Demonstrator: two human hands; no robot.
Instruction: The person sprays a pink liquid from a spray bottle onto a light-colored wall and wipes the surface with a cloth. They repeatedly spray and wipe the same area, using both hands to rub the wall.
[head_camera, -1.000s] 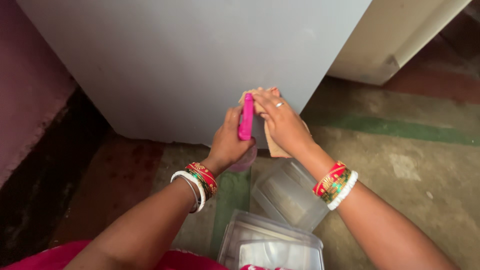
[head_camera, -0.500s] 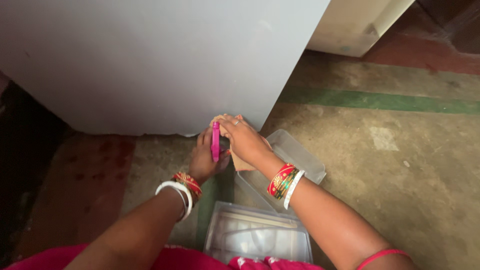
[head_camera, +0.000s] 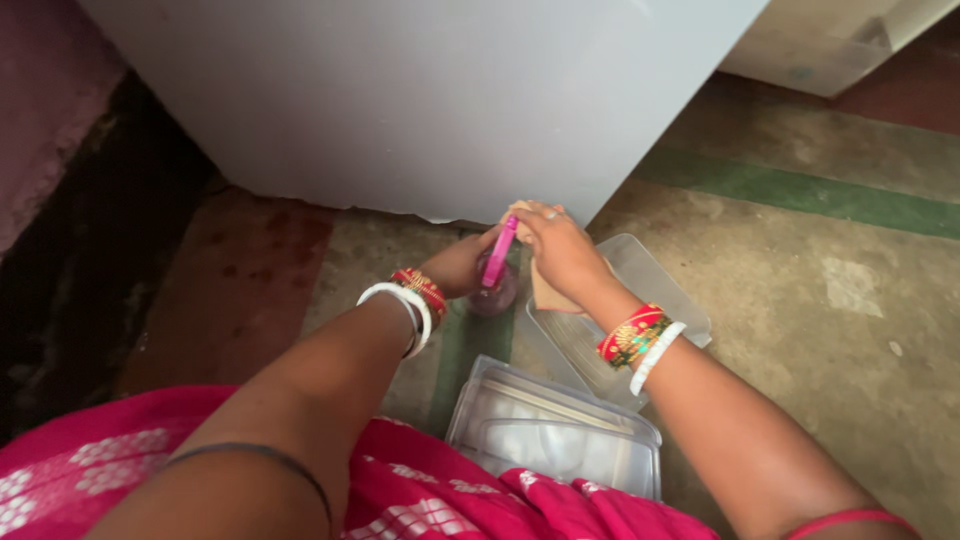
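Centre frame: left hand (head_camera: 462, 265) has its fingers wrapped around a pink spray bottle (head_camera: 497, 262), nozzle aimed at the lower edge of the grey cabinet panel (head_camera: 420, 100), probably for wetting it. Right hand (head_camera: 560, 250) has fingers closed over a tan cloth (head_camera: 545, 292), pressed to the panel's bottom corner (wiping posture). Clear plastic containers (head_camera: 560, 430) sit on the floor (head_camera: 820, 300) below, within reach.

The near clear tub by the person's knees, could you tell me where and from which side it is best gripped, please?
Probably grip the near clear tub by its far long rim, coming from above. It lies flat and open on the floor, that edge is bare, while pink cloth covers the near edge. Both the left hand and right hand are busy at the grey panel.
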